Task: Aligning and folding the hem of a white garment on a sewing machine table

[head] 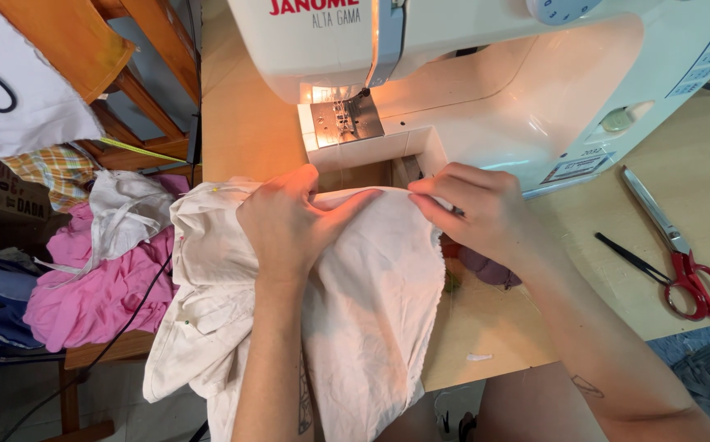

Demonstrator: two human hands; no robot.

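Wooden table point(240, 123): both hands' fingers point(433, 190) pinch cream fabric point(371, 286).

a crumpled cream fabric point(371, 278) lay draped over the wooden tabletop's point(249, 123) front edge, its folded top edge pinched.

**Warm lamp glow, sharp centre, stretched edges**

A small lamp under the arm of the white plastic sewing machine point(486, 74) casts warm orange light over its metal needle plate point(345, 121) and the pale wooden tabletop point(244, 123). Elsewhere daylight is soft and even, shadows faint. Focus is crisp; the wide lens bends the edges.
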